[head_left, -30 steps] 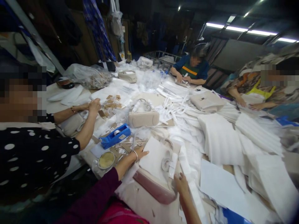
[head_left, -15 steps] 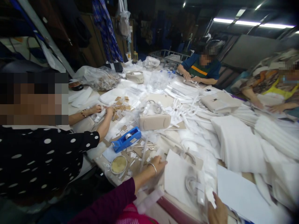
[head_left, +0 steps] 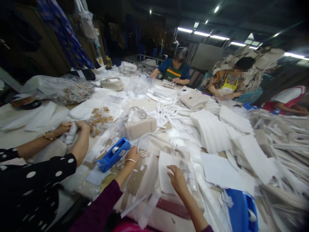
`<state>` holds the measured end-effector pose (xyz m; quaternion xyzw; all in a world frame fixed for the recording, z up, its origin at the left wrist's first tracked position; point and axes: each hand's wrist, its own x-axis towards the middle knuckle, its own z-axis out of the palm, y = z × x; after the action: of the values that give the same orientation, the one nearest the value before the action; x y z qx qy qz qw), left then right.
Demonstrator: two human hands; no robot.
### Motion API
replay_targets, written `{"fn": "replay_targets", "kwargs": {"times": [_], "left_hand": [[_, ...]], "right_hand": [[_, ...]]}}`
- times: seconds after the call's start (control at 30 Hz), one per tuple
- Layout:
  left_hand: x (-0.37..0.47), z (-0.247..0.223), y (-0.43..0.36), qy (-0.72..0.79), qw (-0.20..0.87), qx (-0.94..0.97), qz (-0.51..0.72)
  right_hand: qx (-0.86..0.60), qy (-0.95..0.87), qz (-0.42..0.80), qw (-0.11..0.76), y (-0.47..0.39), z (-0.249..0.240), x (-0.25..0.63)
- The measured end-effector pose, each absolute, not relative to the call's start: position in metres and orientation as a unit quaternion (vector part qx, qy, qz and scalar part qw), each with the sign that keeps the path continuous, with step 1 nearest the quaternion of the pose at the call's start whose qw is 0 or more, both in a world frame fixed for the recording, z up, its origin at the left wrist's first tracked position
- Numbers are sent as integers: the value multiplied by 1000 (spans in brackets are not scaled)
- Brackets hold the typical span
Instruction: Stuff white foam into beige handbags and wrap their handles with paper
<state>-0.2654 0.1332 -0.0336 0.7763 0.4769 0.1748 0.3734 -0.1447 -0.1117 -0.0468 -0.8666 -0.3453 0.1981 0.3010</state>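
Note:
My left hand point(head_left: 132, 156), with a bracelet on the wrist, is beside the blue tape dispenser point(head_left: 114, 154). Its fingers are drawn together; what they hold, if anything, I cannot make out. Over the white foam sheet point(head_left: 164, 172) hovers or rests my right hand point(head_left: 178, 179), fingers apart and nothing gripped. That sheet lies on a pale handbag with a dark red lower part point(head_left: 172, 207); a wrapped handle point(head_left: 179, 153) shows behind it. White strips point(head_left: 149, 207) lie at the bag's near left side.
At left, a co-worker's hands point(head_left: 72, 129) handle a wrapped piece. A beige handbag point(head_left: 141, 128) stands mid-table. Foam sheets point(head_left: 212, 130) are stacked to the right. A second blue dispenser point(head_left: 241, 211) lies near right. More people work at the far side.
The view has swung right. My left hand has gone from the bag's left side forward to the tape dispenser. My right hand has come from the bag's right side to over the foam sheet.

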Motion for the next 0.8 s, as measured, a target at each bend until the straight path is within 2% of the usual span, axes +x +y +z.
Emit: {"fn": "replay_targets", "kwargs": {"times": [0.13, 0.3, 0.43, 0.53, 0.6, 0.7, 0.8], "left_hand": [[-266, 8, 119, 457, 351, 803, 154], [-278, 65, 84, 373, 276, 862, 207], [-294, 93, 75, 338, 248, 879, 228], [-305, 111, 81, 342, 238, 880, 230], [-311, 123, 86, 343, 241, 878, 231], [-315, 141, 89, 338, 235, 875, 255], [-313, 158, 87, 332, 254, 865, 279]], "right_hand": [[-768, -322, 275, 480, -63, -8, -165], [-698, -284, 344, 560, 0, 50, -193], [-725, -272, 284, 566, 5, 76, -182], [-760, -242, 200, 569, -14, 77, -141], [-788, -256, 166, 535, -28, 74, -104], [-805, -348, 208, 432, -42, 69, -53], [-798, -357, 287, 392, -46, 59, -28]]}}
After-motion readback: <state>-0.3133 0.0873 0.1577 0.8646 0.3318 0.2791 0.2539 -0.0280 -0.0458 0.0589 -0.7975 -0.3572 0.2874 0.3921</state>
